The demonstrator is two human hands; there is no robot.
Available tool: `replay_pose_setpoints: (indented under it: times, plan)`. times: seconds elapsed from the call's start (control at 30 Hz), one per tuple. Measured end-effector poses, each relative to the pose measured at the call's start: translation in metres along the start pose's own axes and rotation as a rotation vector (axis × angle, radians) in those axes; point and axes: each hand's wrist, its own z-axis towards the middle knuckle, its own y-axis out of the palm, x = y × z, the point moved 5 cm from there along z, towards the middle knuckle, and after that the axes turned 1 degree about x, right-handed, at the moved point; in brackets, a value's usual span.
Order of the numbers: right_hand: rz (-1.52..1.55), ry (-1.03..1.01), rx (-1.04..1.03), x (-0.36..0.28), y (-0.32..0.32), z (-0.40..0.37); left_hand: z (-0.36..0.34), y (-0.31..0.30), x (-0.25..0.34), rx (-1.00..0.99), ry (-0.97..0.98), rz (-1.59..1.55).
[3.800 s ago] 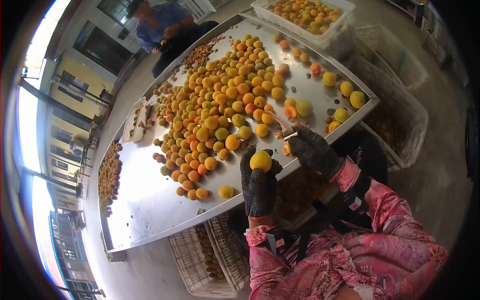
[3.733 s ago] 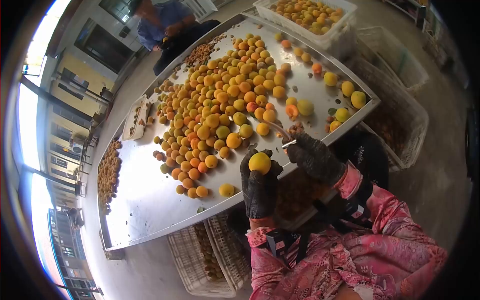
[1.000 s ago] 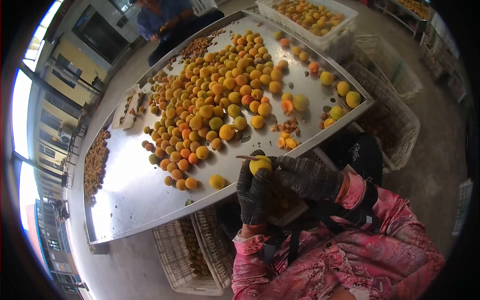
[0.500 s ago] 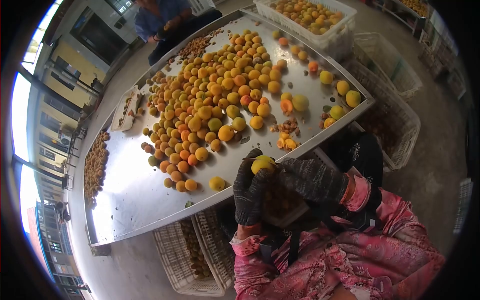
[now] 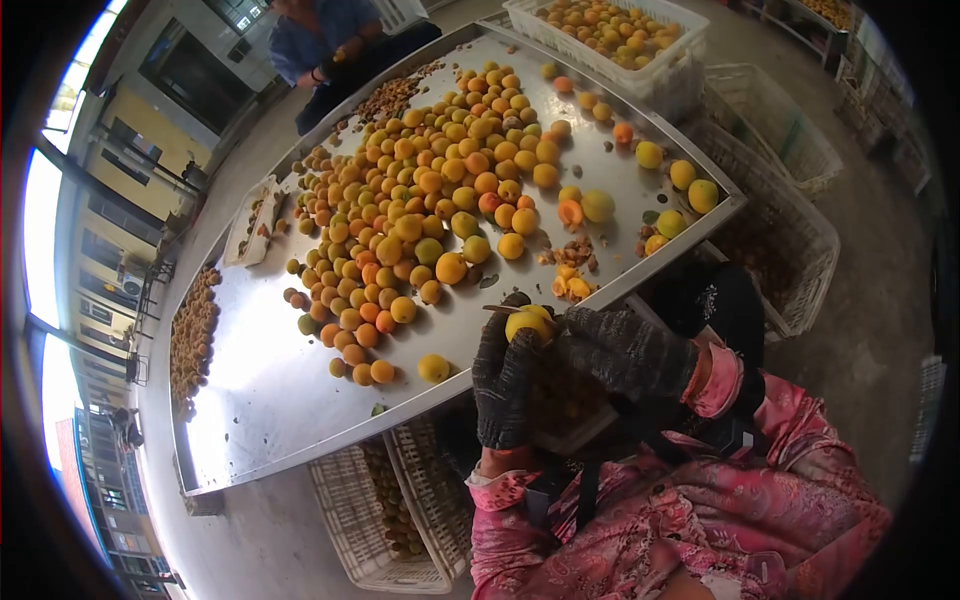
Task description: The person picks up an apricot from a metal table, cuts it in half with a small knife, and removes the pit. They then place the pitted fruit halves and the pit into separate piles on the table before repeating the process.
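Observation:
Both of my hands wear dark grey knitted gloves and meet just off the near edge of the metal table (image 5: 330,447). My left hand (image 5: 503,375) is closed round a yellow apricot (image 5: 527,324), thumb and fingers on either side of it. A thin, blade-like strip (image 5: 499,308) sticks out to the left at the top of the fruit. My right hand (image 5: 630,357) is closed, its fingertips pressed together at the apricot's right side; what they pinch is hidden. Near my hands on the table lie split apricot pieces (image 5: 572,284) and a small pile of stones (image 5: 574,251).
A large heap of apricots (image 5: 420,200) covers the table's middle. Brown stones (image 5: 193,330) lie along the left edge, near a white tray (image 5: 250,225). Plastic crates (image 5: 385,575) stand below and a full crate (image 5: 655,80) behind. Another person (image 5: 325,45) sits across the table.
The apricot has turned slightly in my hands, and the thin strip now stands out more to the left. Both hands stay in nearly the same place.

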Motion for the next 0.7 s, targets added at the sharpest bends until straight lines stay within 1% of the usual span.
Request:
replay_pose_setpoints:
  times: [0.03, 0.07, 0.1, 0.13, 0.17, 0.2, 0.23, 0.27, 0.3, 0.37, 0.43, 0.5, 0.57, 0.6, 0.63, 0.67, 0.7]
  plan:
    - [-0.002, -0.001, 0.002, -0.004, 0.007, 0.002, -0.001, 0.002, -0.003, 0.09, 0.026, -0.071]
    - [0.019, 0.147, -0.01, -0.005, 0.022, 0.001, -0.003, 0.004, -0.006, 0.181, 0.051, -0.142]
    - [0.044, 0.293, -0.023, -0.006, 0.035, -0.001, -0.002, 0.008, -0.013, 0.183, 0.054, -0.141]
    - [0.044, 0.288, -0.022, -0.011, 0.042, -0.003, 0.0, 0.008, -0.025, 0.231, 0.028, -0.271]
    - [0.038, 0.326, -0.001, -0.015, 0.046, -0.007, 0.0, 0.009, -0.033, 0.275, -0.002, -0.402]
    - [0.03, 0.367, 0.017, -0.016, 0.046, -0.01, 0.0, 0.009, -0.033, 0.274, -0.007, -0.405]
    - [0.028, 0.371, 0.014, -0.013, 0.042, -0.012, 0.0, 0.009, -0.033, 0.232, -0.054, -0.394]
    - [-0.087, 0.248, -0.003, -0.013, 0.033, -0.011, 0.0, 0.009, -0.031, 0.19, -0.099, -0.379]
    - [-0.202, 0.121, -0.017, -0.015, 0.026, -0.009, 0.001, 0.005, -0.026, 0.189, -0.099, -0.377]
    - [-0.204, 0.126, -0.026, -0.015, 0.006, -0.004, 0.003, 0.003, -0.012, 0.086, -0.007, -0.091]
    - [-0.208, 0.135, -0.036, -0.009, -0.001, -0.003, 0.001, -0.002, -0.009, 0.097, -0.008, -0.131]
    - [-0.185, 0.018, -0.039, -0.01, -0.003, -0.003, 0.001, 0.0, -0.008, 0.098, -0.014, -0.173]
    - [-0.153, 0.045, -0.044, -0.012, 0.005, 0.002, 0.0, 0.002, -0.003, 0.138, 0.076, -0.108]
    - [-0.123, 0.076, -0.05, -0.013, 0.011, 0.003, -0.001, 0.004, -0.006, 0.138, 0.076, -0.109]
    - [-0.123, 0.077, -0.054, -0.018, 0.024, -0.002, -0.002, 0.007, -0.014, 0.158, 0.061, -0.192]
    - [-0.321, 0.094, -0.018, -0.022, 0.04, -0.009, -0.002, 0.009, -0.018, 0.177, 0.05, -0.276]
    - [-0.518, 0.111, 0.018, -0.024, 0.043, -0.008, -0.002, 0.014, -0.015, 0.174, 0.05, -0.277]
